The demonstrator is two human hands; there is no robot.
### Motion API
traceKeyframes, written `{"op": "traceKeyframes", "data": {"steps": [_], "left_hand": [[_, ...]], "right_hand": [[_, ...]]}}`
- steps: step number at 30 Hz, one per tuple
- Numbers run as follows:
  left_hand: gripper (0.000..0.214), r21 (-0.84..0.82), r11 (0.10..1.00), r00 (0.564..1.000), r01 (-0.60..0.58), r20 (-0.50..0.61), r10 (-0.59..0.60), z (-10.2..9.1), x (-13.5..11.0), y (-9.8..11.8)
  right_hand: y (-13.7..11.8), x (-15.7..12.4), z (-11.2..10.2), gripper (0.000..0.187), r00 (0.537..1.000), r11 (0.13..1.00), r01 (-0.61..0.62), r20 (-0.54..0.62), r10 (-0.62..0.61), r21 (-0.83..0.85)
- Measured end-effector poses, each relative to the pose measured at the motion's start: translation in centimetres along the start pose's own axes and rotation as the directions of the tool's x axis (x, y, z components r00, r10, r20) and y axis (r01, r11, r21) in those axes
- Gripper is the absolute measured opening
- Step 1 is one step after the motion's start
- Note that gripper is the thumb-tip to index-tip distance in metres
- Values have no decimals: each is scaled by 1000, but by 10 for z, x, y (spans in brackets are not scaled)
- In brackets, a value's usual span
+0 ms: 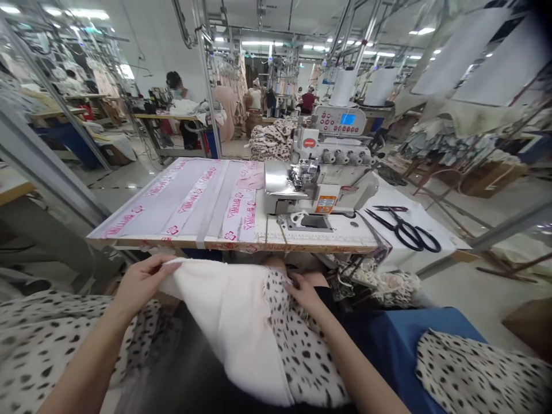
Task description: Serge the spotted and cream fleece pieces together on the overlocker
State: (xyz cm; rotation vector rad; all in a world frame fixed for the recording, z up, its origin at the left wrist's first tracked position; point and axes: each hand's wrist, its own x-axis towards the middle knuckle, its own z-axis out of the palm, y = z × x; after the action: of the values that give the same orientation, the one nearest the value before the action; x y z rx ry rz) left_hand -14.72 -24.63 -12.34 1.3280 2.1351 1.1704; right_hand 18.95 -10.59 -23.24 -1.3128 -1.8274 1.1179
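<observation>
I am holding the fabric panel (233, 322) low over my lap, its plain white side turned up across most of its width and its spotted side showing toward the right grip. The left grip (140, 282) is closing thumb and fingers on the panel's upper white edge. The right grip (305, 292) is pinching that same edge where the spots begin, so the cloth is spanning between the two grips and hanging away below them toward me.

To my judgement, handling this well means pinching close to the edge with equal pull from both grips, so the cloth is lying flat between them rather than sagging or twisting, and no fold is hiding underneath.

Just beyond both grips the front rim of the counter (215, 244) is running across. On it, ahead of the right grip, the overlock machine (321, 172) is sitting, and the black scissors (407, 229) are lying further out to the right of that grip. Outside the left grip a heap of spotted cloth (38, 339) is resting beside my arm. Outside the right grip a blue cloth (401, 345) is lying with another spotted piece (478, 374) on it. Far past the counter, other people are working at their own benches.
</observation>
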Motion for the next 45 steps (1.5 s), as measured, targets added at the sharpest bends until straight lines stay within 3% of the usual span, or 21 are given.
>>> {"op": "traceKeyframes", "data": {"steps": [2,4,7,8,10,12,13,17,19,21,24,25,27,29,30,33,37,39,42,45], "left_hand": [[37,52,997,999,-52,-1,52,-7,0,5],[36,103,992,995,-77,-47,83,-20,-1,13],[37,196,978,981,-75,-162,107,-52,3,34],[40,208,975,984,-80,-141,111,-64,9,43],[46,193,976,994,-103,42,97,-84,26,64],[52,205,967,969,-148,227,100,-96,50,87],[54,245,954,958,-171,269,103,-100,63,100],[61,453,862,967,-226,213,142,-107,105,143],[62,492,835,968,-248,166,190,-110,116,156],[64,436,863,966,-256,152,209,-113,120,164],[68,145,974,974,-172,176,146,-115,118,171],[69,44,991,976,-129,180,119,-115,116,174],[66,-80,994,981,-75,171,88,-115,111,182],[62,-126,990,984,-67,157,87,-114,107,190],[60,-138,987,986,-76,139,95,-114,106,193],[65,-169,977,987,-132,68,145,-110,111,197],[60,54,975,951,-217,238,199,-90,132,195],[56,161,937,928,-309,269,259,-75,142,195],[53,212,900,919,-382,190,345,-55,149,198],[46,274,861,903,-429,128,409,-40,151,203]], "right_hand": [[-15,-2,5,19,996,998,63,58,-62,-13],[-34,-6,-10,18,986,990,142,90,-140,-24],[-73,-3,-67,13,970,967,241,-2,-242,-81],[-88,2,-91,10,961,958,262,-61,-270,-114],[-120,15,-134,7,930,936,295,-168,-327,-189],[-151,30,-167,8,864,878,341,-256,-434,-337],[-165,38,-178,8,825,843,360,-284,-488,-400],[-199,60,-199,8,659,731,391,-384,-646,-559],[-206,66,-204,8,633,687,393,-361,-684,-611],[-211,69,-210,8,647,679,387,-342,-682,-623],[-219,69,-220,8,673,756,381,-401,-621,-532],[-223,68,-224,9,703,799,383,-415,-577,-463],[-231,64,-232,14,815,899,368,-383,-435,-239],[-238,55,-240,20,932,957,288,-240,-271,41],[-239,50,-243,23,961,954,251,-159,-226,166],[-236,33,-246,28,969,906,225,12,-245,358],[-217,28,-243,32,976,983,139,151,-156,117],[-207,32,-245,34,985,985,156,65,-161,75],[-195,39,-255,37,970,972,233,-78,-230,23],[-186,44,-261,34,958,975,218,-183,-221,-41]]}}
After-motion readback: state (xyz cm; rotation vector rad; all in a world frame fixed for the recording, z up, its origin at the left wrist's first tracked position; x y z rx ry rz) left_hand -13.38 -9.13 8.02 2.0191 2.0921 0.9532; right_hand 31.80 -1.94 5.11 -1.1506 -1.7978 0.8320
